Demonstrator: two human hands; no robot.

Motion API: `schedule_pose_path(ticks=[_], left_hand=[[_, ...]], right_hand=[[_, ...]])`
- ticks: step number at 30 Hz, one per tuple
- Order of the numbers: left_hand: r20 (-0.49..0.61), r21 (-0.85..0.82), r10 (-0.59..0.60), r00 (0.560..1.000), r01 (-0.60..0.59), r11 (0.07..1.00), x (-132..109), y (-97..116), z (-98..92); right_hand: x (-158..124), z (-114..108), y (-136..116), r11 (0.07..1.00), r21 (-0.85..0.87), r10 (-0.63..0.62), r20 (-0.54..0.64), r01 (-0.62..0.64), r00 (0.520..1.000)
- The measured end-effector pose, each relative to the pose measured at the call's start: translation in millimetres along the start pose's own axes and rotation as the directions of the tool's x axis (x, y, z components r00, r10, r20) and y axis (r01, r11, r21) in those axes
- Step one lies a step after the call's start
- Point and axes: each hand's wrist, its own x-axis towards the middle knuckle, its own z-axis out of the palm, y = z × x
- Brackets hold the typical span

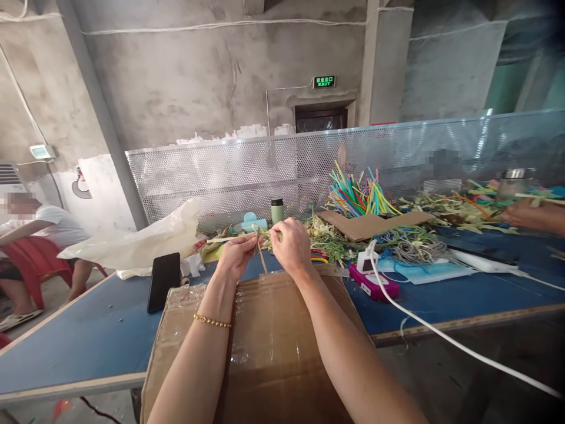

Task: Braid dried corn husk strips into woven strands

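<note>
My left hand (238,254) is closed in a pinch on a thin yellowish strip (263,259). One end of the strip hangs toward the cardboard, and a pale length sticks out to the left of the fingers. Close beside it, my right hand (292,244) is curled with thumb and fingers together; whatever it pinches is too small to make out. Both forearms reach over a taped cardboard box (282,335) in front of me. Behind the hands lie loose pale and green strips (338,247) and a green bottle (277,210) with a black lid.
On the blue table (88,347) are a black phone (163,282), plastic sheeting (145,235), a magenta power strip (373,281) with a white cable, a blue mask (424,271) and colourful pipe-cleaner-like stems (362,194). Another person's hand (536,215) works at right; a seated person (57,229) is at left.
</note>
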Motion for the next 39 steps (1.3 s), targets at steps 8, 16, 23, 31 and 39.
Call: schedule_pose_path(ticks=[8, 16, 23, 31, 39], left_hand=[[-0.046, -0.043, 0.012, 0.999, -0.014, 0.999, 8.2, -9.1, -4.0], [-0.083, 0.051, 0.062, 0.995, -0.058, 0.997, 2.8, -9.1, 2.0], [-0.004, 0.141, 0.057, 0.998, -0.056, 0.988, -0.9, -6.6, 1.2], [0.009, 0.184, 0.044, 0.999, -0.045, 0.982, -1.8, -4.0, -0.2], [0.009, 0.237, 0.123, 0.992, -0.122, 0.964, 0.8, -8.5, -2.7]], right_hand=[[-7.2, 20.9, -4.6, 0.965, 0.207, 0.094, 0.295, -0.159, 0.951], [-4.7, 14.5, -3.2, 0.978, 0.132, 0.118, 0.273, -0.158, 0.955], [-5.9, 3.9, -5.2, 0.999, 0.05, -0.026, 0.199, 0.017, 0.98], [-5.2, 2.7, -5.4, 0.997, 0.07, -0.001, 0.211, -0.014, 0.977], [-3.5, 0.1, -5.9, 0.984, 0.172, -0.002, 0.218, -0.036, 0.976]])
